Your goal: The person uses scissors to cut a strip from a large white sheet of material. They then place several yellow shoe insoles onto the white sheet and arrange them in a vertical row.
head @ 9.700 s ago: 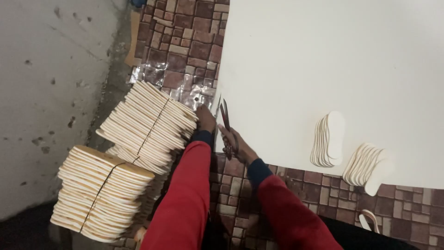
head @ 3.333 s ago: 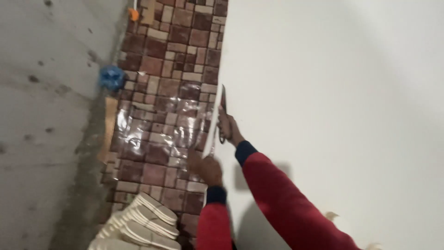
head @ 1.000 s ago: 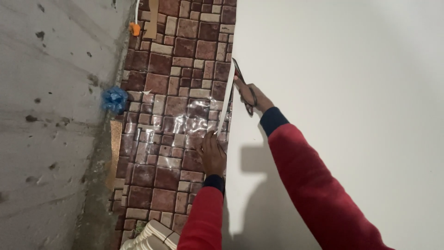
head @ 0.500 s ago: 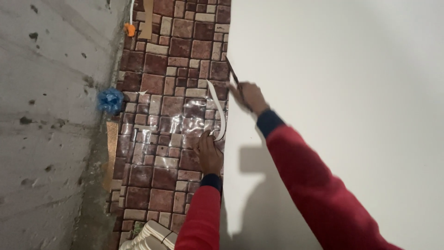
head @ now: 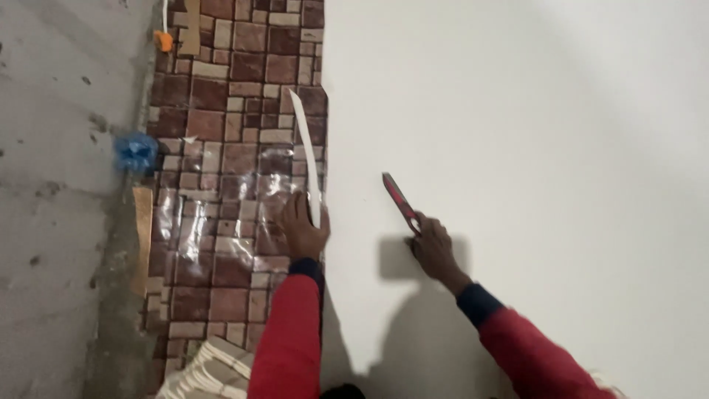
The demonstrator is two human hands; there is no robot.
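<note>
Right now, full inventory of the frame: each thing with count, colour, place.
Large white sheet: one, white, fills the right side, lying over the tiled floor.
Thin cut strip: one, white, along the sheet's left edge, lower end at the left hand.
Red-handled cutting tool: one, red and dark, over the sheet.
Patterned tile floor: brown and beige, centre left.
Clear plastic film: one, transparent, on the tiles.
Blue crumpled object: one, at the concrete's edge.
Stack of flat cream pieces: bottom edge, count unclear.
Left hand: on the strip, red sleeve.
Right hand: grips the tool, red sleeve.
</note>
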